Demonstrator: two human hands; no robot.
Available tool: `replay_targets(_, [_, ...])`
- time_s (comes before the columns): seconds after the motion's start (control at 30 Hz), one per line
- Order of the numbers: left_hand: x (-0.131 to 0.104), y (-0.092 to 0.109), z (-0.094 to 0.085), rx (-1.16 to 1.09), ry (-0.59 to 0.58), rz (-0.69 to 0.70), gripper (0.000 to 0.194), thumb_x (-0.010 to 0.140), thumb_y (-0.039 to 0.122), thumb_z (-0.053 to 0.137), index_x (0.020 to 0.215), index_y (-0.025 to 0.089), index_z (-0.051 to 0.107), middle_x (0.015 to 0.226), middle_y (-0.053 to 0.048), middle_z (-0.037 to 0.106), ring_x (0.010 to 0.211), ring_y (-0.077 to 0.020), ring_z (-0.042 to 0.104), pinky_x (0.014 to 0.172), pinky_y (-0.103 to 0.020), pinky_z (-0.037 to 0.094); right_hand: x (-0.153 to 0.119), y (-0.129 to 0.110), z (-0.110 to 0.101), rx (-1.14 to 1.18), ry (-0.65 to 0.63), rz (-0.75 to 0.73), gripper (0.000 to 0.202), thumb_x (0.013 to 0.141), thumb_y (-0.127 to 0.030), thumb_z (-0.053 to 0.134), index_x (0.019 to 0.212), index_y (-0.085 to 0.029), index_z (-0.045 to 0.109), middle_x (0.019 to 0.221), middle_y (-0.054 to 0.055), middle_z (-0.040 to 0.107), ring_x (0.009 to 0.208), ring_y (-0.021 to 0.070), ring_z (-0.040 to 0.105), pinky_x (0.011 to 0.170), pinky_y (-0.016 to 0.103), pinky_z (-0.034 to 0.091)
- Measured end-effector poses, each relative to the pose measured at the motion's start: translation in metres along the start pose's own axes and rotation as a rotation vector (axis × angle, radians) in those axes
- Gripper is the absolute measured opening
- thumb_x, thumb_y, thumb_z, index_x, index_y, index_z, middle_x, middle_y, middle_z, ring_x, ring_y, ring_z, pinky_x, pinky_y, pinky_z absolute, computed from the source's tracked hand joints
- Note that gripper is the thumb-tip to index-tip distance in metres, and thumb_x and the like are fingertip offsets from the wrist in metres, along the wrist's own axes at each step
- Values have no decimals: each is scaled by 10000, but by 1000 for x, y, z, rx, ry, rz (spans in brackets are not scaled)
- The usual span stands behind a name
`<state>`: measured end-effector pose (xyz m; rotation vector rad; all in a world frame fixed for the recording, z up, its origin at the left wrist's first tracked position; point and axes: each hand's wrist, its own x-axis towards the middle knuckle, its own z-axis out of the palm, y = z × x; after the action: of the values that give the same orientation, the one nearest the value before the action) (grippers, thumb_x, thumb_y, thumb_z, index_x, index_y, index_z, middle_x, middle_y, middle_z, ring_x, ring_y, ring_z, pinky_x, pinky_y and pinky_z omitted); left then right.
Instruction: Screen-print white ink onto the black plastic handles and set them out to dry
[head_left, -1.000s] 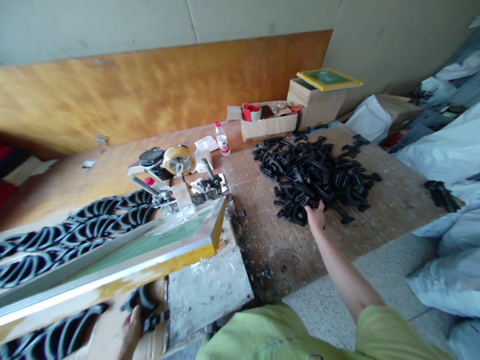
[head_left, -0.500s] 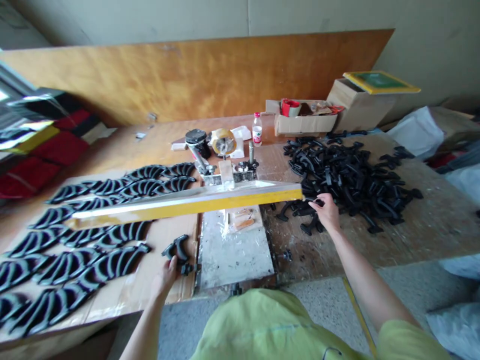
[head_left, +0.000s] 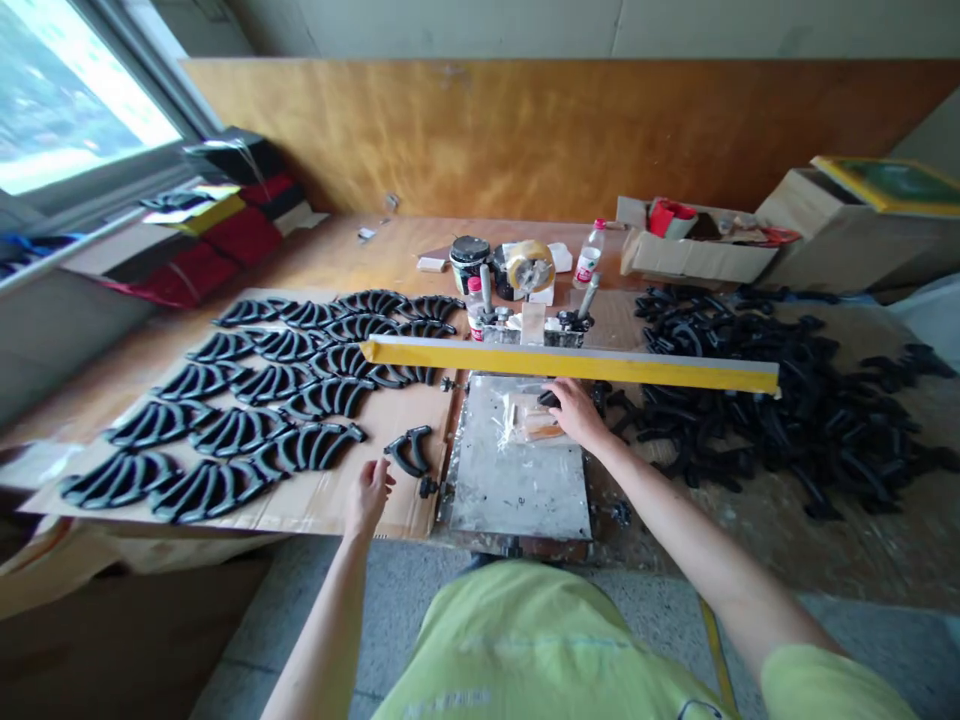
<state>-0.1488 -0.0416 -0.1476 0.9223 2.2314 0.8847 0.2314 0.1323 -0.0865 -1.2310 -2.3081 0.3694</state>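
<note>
My right hand [head_left: 576,412] is closed on a black curved plastic handle [head_left: 550,398], mostly hidden by the fingers, over the flat grey metal plate [head_left: 517,490]. Just above that hand, a long yellow-sided frame [head_left: 570,362] spans the plate, seen edge-on. On the cardboard left of the plate lie two black curved handles [head_left: 409,452], side by side. My left hand [head_left: 367,496] is right beside them, its fingers loosely curled and apart, with nothing seen in them. Neat rows of black handles [head_left: 300,440] fan out further left.
A loose heap of black handles [head_left: 750,400] covers the right side. Behind the frame stand metal clamps [head_left: 534,328], a black-lidded can [head_left: 470,255], a tape roll [head_left: 531,268] and a red-capped bottle [head_left: 590,255]. Cardboard boxes [head_left: 697,258] sit at the back right.
My right hand has come from the heap to above the plate, bringing a black handle. My left hand has drawn slightly away from the two handles on the cardboard. The view has turned left.
</note>
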Motion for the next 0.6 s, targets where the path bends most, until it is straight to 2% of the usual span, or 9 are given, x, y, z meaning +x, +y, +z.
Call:
replay_targets(0.13, [-3, -5, -3, -150, -6, -22, 414, 802, 587, 458, 874, 200, 586, 619, 13, 605, 523, -143, 562, 464, -234, 437, -15, 8, 16, 52, 83, 189, 339, 732, -82, 634, 1047, -202, 591, 1043, 89, 640, 1035, 272, 585, 919, 439, 462])
replay_targets(0.2, [-5, -3, -5, -182, 1, -28, 420, 802, 588, 466, 885, 197, 595, 618, 12, 603, 514, -138, 551, 461, -231, 431, -23, 10, 15, 88, 114, 326, 333, 739, -115, 654, 1052, -205, 582, 989, 82, 663, 971, 270, 618, 871, 431, 484])
replay_targets(0.27, [-5, 6, -6, -214, 1, -18, 417, 802, 583, 483, 892, 194, 603, 628, 8, 607, 517, -132, 547, 466, -225, 429, -25, 7, 11, 162, 102, 389, 397, 750, -149, 678, 1122, -209, 554, 968, 68, 677, 924, 250, 643, 831, 403, 501])
replay_targets(0.3, [-5, 13, -7, -234, 1, -6, 412, 804, 578, 491, 889, 192, 605, 630, 7, 605, 518, -128, 543, 466, -221, 425, -24, 3, 9, 196, 68, 367, 419, 755, -164, 690, 1144, -210, 543, 963, 60, 681, 908, 237, 648, 816, 385, 505])
replay_targets(0.37, [-5, 31, -6, -287, 4, 28, 394, 810, 563, 506, 877, 187, 604, 623, 9, 595, 514, -120, 529, 465, -213, 414, -18, -8, 7, 206, -34, 222, 376, 756, -187, 718, 1101, -208, 569, 979, 57, 675, 928, 222, 638, 824, 364, 499])
replay_targets(0.47, [-5, 66, -2, -373, 4, 91, 363, 819, 531, 526, 870, 181, 605, 598, 16, 578, 505, -113, 505, 463, -205, 396, -6, -28, 9, 52, -177, -32, 217, 742, -210, 753, 929, -192, 644, 1025, 80, 650, 1024, 244, 579, 902, 390, 463])
replay_targets(0.53, [-7, 90, 0, -408, -8, 132, 347, 821, 511, 541, 878, 176, 615, 592, 15, 579, 506, -110, 497, 466, -203, 392, -1, -38, 12, -73, -208, -73, 252, 746, -229, 755, 979, -183, 669, 1044, 102, 638, 1056, 269, 545, 930, 425, 443])
replay_targets(0.6, [-8, 111, 1, -421, -23, 169, 342, 827, 500, 548, 884, 171, 624, 589, 14, 581, 505, -105, 493, 467, -199, 388, 1, -43, 15, -141, -179, -16, 423, 771, -241, 734, 1174, -173, 625, 1065, 124, 639, 1059, 288, 539, 925, 452, 443])
